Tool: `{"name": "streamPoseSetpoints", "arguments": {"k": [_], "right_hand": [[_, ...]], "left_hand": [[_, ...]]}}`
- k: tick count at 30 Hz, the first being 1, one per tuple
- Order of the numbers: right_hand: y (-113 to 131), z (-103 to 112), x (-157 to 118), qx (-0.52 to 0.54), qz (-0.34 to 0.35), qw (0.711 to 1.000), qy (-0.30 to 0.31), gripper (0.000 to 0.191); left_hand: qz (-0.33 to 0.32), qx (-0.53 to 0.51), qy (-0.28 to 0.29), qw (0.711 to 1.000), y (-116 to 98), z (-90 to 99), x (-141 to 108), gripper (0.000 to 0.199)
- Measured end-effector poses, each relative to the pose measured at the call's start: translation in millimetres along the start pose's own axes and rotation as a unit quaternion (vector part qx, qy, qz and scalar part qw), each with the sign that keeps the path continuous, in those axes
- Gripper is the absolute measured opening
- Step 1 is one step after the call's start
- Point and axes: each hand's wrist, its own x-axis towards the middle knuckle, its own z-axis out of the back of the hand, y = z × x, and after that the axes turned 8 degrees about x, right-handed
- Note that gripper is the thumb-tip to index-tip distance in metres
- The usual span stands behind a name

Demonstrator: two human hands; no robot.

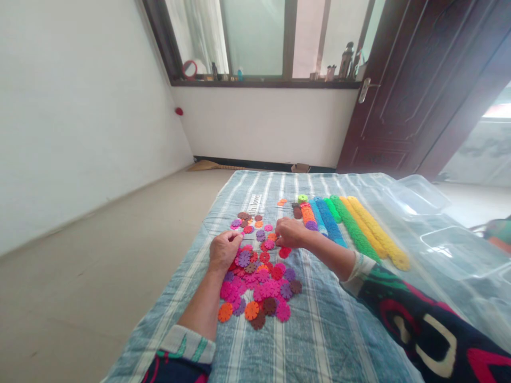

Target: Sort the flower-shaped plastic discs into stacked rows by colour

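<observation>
A loose pile of notched plastic interlocking discs (263, 290) in pink, red, orange, purple and brown lies on the striped cloth. My left hand (224, 251) is at the pile's upper left, thumb and forefinger pinched with a bit of pink disc (241, 234) showing at the tips. Over the upper right side of the pile, my right hand (290, 232) has its fingers bent down and together; what they hold, if anything, is hidden. Beyond it lie stacked rows of discs: yellow (377, 231), green (353, 229), blue (330, 221) and a short orange row (307, 214).
Clear plastic boxes (465, 252) stand at the right, one behind (417, 197). The striped cloth (319, 340) covers the surface, its left edge dropping toward the floor (120, 276). Past the far edge are a broom (211, 166), a window sill (267, 84) and a dark red door (415, 90).
</observation>
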Motion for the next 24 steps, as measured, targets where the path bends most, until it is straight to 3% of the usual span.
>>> {"name": "streamPoseSetpoints", "arguments": {"k": [15,19,24], "right_hand": [[1.1,-3.8,3.7,0.024,-0.017,0.999,-0.016,0.025],[-15.6,0.7,11.8,0.075,-0.049,0.995,-0.036,0.018],[-55.0,12.8,19.8,0.103,-0.121,0.983,-0.092,0.019]], "left_hand": [[-0.002,0.01,-0.001,1.0,-2.2,1.0,-1.1,0.024],[0.003,0.01,0.005,1.0,-3.1,1.3,-1.3,0.025],[0.008,0.012,0.008,1.0,-3.2,0.7,-1.6,0.026]]}}
